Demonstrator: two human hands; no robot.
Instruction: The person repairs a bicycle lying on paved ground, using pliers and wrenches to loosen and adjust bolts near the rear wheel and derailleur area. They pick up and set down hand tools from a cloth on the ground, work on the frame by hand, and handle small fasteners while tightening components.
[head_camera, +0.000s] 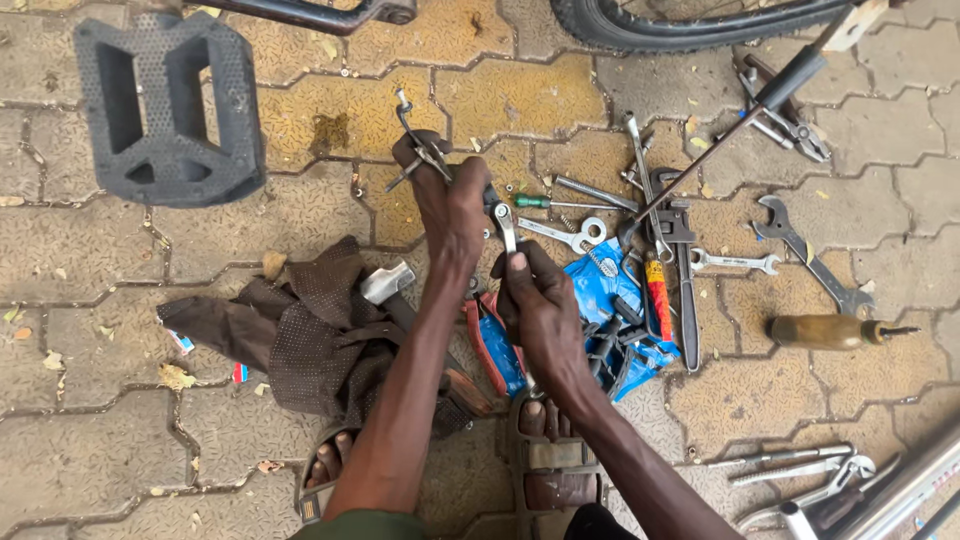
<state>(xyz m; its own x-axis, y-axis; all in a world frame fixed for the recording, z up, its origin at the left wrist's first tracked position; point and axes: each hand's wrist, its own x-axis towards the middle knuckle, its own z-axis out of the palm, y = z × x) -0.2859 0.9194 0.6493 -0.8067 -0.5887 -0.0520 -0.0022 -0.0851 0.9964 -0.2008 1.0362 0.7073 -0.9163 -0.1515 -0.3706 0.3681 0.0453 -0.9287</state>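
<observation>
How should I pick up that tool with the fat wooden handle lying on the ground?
Grab the wooden-handled tool around its thick brown handle, coming down from above. It lies flat on the paving, with bare ground around it, so fingers can close over its sides. Keep off the thin dark metal tip at its right end, which looks pointed.

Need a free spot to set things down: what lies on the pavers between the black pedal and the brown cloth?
In the head view, only bare paving lies between the black pedal and the brown cloth, with small bits of litter.
</observation>
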